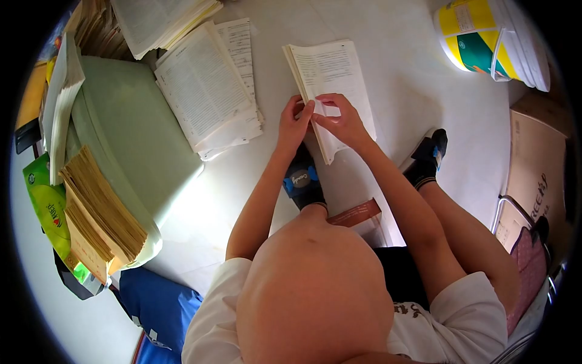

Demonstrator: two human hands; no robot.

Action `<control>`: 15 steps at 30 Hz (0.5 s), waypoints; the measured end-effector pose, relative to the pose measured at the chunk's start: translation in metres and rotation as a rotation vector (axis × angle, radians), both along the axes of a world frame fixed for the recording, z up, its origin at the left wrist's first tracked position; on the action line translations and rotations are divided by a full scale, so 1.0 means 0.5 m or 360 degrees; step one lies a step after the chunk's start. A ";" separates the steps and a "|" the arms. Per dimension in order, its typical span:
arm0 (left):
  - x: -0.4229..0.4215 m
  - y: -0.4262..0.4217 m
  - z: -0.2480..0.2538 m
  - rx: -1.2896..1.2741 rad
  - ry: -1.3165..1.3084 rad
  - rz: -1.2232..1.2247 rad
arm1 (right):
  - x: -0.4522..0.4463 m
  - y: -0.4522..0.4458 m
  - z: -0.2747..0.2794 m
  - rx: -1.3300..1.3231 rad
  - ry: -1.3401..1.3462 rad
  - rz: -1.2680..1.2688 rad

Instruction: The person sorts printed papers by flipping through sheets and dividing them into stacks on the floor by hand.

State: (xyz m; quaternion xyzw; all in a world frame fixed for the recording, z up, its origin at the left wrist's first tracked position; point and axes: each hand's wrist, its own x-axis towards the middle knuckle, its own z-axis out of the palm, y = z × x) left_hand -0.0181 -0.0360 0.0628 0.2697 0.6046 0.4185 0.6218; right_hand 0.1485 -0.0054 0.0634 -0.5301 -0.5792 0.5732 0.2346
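White paper made up the sheaf [336,70] lying on the pale floor [260,27], its near end just beside the left slipper [300,179]. To my eye, uneven pulling might have torn the edge or skewed the pages, and a shuffling foot might have creased that near corner. Both forearms stretched forward and converged, thumbs nearly meeting. The left hand [295,124] seemed to pinch the sheaf's left edge between thumb and fingers; the right hand's [344,124] curved into a loop, whether gripping paper I couldn't tell.
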 end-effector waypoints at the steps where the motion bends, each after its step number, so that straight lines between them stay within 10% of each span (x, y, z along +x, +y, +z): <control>1: -0.001 0.000 -0.002 -0.0021 0.0009 -0.0004 | 0.000 0.001 0.003 -0.0022 0.0012 0.0023; 15: -0.011 -0.009 -0.079 0.0174 0.0208 0.0164 | 0.035 0.019 -0.039 0.0103 -0.0383 -0.0148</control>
